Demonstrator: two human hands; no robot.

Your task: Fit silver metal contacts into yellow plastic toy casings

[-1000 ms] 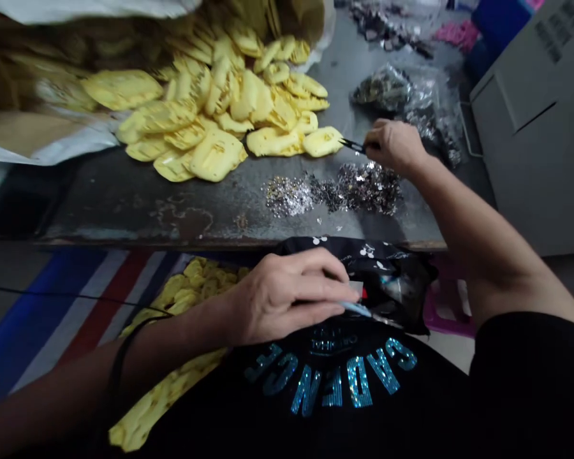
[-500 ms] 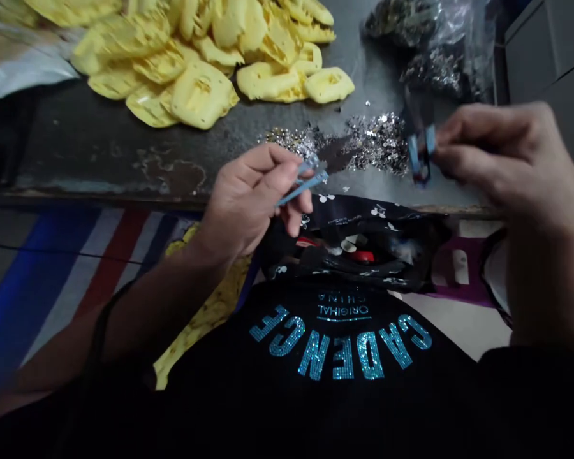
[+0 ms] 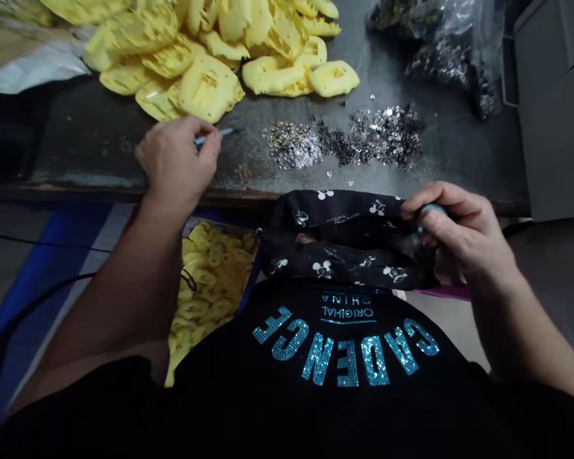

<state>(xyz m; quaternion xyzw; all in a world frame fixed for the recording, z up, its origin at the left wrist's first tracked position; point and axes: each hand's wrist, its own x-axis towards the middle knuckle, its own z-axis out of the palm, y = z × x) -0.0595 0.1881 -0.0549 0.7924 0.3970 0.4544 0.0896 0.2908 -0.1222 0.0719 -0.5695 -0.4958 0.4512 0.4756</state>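
My left hand (image 3: 179,156) is closed around light-blue tweezers (image 3: 227,132) over the dark worktable, just below the pile of yellow moulded pieces (image 3: 209,89). Most of the tweezers is hidden by the fingers; the thin dark tip points right. At the right end of a black bag (image 3: 323,269) with white cartoon-mouse prints, my right hand (image 3: 459,223) is pinched closed. A small blue-green object (image 3: 433,208) shows between its fingers, too covered to name. Two adjoining heaps of tiny shiny metal pieces (image 3: 294,145) lie on the table between the hands.
Clear plastic bags (image 3: 452,57) of small metal parts stand at the back right, near a grey cabinet (image 3: 550,108). Below the table edge, a container of yellow pieces (image 3: 215,274) sits left of the black bag. A dark cable (image 3: 38,239) crosses the left side.
My left hand has moved left and down onto the table with the tweezers. My right hand has come down and left from above the table to the black bag's right end.
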